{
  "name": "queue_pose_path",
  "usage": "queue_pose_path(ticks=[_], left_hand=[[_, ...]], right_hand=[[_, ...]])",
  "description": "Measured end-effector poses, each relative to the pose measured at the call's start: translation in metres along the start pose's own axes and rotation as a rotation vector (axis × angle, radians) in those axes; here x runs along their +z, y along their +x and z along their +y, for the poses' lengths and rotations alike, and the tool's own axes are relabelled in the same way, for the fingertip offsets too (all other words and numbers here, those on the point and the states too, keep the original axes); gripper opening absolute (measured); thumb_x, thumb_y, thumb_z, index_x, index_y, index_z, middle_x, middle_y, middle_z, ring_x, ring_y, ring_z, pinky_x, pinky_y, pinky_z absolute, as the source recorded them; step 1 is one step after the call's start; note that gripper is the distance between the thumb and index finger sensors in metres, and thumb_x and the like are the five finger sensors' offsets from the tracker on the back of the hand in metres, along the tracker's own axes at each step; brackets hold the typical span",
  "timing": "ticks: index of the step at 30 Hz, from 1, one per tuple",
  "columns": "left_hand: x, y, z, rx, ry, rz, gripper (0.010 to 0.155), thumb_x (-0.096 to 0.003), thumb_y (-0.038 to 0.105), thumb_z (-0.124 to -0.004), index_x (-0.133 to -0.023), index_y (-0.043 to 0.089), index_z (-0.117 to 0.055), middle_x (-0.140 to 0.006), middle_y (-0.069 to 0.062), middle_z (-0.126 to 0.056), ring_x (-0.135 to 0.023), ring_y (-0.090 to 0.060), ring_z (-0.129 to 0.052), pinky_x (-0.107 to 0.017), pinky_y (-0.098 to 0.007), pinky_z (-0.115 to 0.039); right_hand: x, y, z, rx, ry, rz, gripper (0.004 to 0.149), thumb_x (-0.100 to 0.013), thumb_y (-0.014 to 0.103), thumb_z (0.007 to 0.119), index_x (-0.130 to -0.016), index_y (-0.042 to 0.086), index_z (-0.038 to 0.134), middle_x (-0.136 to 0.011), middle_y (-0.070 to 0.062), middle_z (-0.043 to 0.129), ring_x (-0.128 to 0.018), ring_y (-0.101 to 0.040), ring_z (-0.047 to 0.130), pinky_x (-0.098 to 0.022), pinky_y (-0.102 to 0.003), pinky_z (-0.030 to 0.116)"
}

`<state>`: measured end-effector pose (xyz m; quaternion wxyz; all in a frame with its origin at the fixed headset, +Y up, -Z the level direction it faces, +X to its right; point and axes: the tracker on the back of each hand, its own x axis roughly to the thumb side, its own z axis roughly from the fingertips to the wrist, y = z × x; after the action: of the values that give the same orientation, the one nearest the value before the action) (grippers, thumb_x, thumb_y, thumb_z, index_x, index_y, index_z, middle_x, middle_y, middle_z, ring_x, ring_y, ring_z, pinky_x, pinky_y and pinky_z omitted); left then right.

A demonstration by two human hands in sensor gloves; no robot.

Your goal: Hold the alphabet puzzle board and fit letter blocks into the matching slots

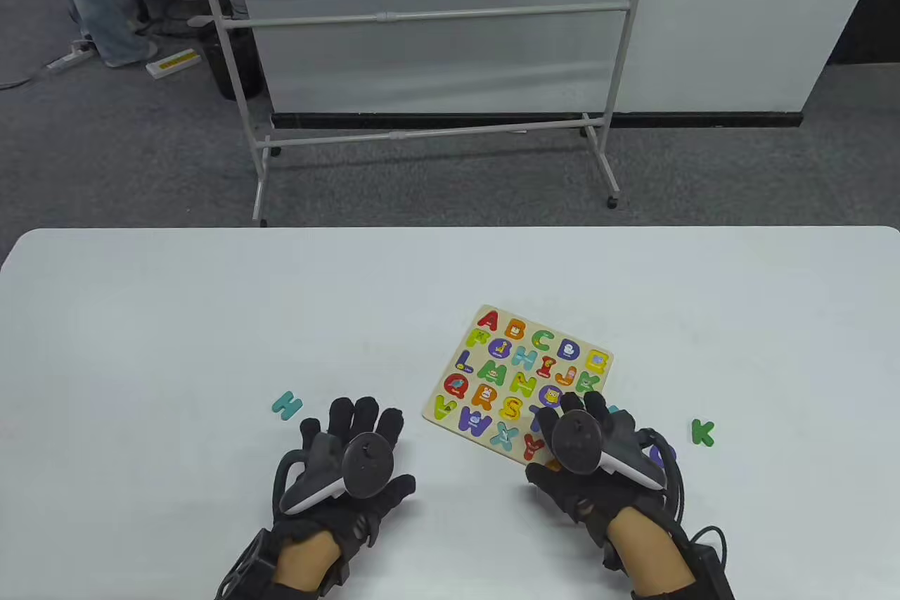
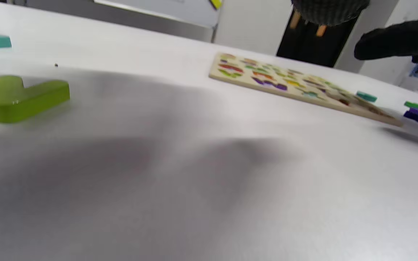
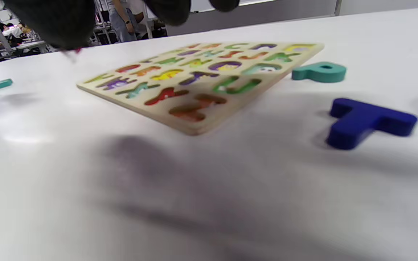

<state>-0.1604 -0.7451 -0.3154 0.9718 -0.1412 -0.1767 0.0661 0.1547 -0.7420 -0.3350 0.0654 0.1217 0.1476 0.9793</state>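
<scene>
The alphabet puzzle board (image 1: 518, 382) is seen flat on the white table (image 1: 211, 318), a bit to the right of the middle, turned at an angle. Most slots are filled w/ letters.

The right hand (image 1: 590, 466) is held over the board's near right corner. Its fingers are spread apart & nothing is seen in it. The left hand (image 1: 348, 470) is near the table's front edge, left of the board & not touching it. Its fingers are spread too, w/ nothing held.

A teal H (image 1: 287, 405) is left of the left hand. A green K (image 1: 702, 432) is right of the right hand. In the right wrist view, a blue T (image 3: 370, 122) & a teal P (image 3: 319, 71) are seen beside the board. In the left wrist view, a green block (image 2: 27, 97) is seen on the table.
</scene>
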Motion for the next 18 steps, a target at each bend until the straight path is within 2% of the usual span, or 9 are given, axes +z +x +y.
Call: queue_pose_path(ticks=[4, 14, 18], left_hand=[[-0.0014, 0.0019, -0.0036, -0.012, -0.023, -0.001, 0.088, -0.049, 0.061, -0.057, -0.111, 0.018, -0.012, -0.115, -0.023, -0.005, -0.102, -0.057, -0.002, -0.062, -0.078, -0.008], [-0.0023, 0.001, -0.0009, 0.013, 0.024, -0.047, 0.088, -0.0496, 0.061, -0.056, -0.11, 0.018, -0.009, -0.113, -0.021, -0.001, -0.101, -0.051, 0.003, -0.063, -0.076, -0.009], [-0.0059, 0.0027, -0.0054, 0.016, 0.0, -0.063, 0.087, -0.05, 0.06, -0.055, -0.11, 0.017, -0.008, -0.112, -0.02, 0.002, -0.101, -0.049, 0.005, -0.063, -0.074, -0.008]], right_hand=[[0.0, 0.0012, 0.0007, 0.005, 0.024, 0.001, 0.085, -0.051, 0.065, 0.065, -0.117, 0.024, 0.031, -0.122, -0.016, 0.02, -0.111, -0.047, 0.014, -0.071, -0.074, 0.025], [0.0034, -0.0018, -0.0007, -0.025, 0.002, -0.004, 0.086, -0.051, 0.065, 0.065, -0.117, 0.023, 0.03, -0.122, -0.016, 0.019, -0.111, -0.046, 0.013, -0.071, -0.073, 0.025], [0.0024, -0.0056, -0.0007, -0.042, -0.006, 0.006, 0.086, -0.051, 0.065, 0.065, -0.117, 0.023, 0.03, -0.122, -0.015, 0.019, -0.111, -0.047, 0.013, -0.071, -0.072, 0.025]])
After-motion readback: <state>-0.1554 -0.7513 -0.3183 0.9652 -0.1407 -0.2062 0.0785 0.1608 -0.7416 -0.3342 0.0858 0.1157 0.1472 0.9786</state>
